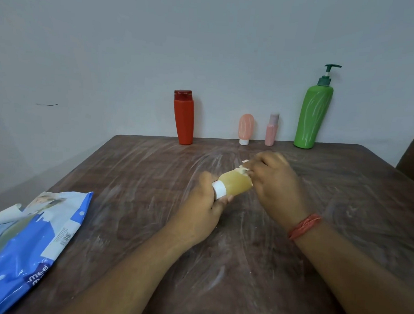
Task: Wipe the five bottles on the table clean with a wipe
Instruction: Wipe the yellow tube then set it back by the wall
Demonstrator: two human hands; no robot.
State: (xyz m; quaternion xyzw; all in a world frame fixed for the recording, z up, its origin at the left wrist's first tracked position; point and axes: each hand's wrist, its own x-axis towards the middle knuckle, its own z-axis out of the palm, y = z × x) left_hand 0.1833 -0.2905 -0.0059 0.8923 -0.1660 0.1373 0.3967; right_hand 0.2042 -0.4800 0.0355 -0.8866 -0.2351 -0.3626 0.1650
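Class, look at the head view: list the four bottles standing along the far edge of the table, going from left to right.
Red bottle → peach tube → pink bottle → green pump bottle.

we face a plain pale grey-blue wall (134, 48), evenly and softly lit, with a short dark scuff (47, 104) low on its left side. a dark brown wooden worktop (154, 169) butts against it, its surface smeared with whitish streaks. a brown shape (412, 152) shows at the right edge.
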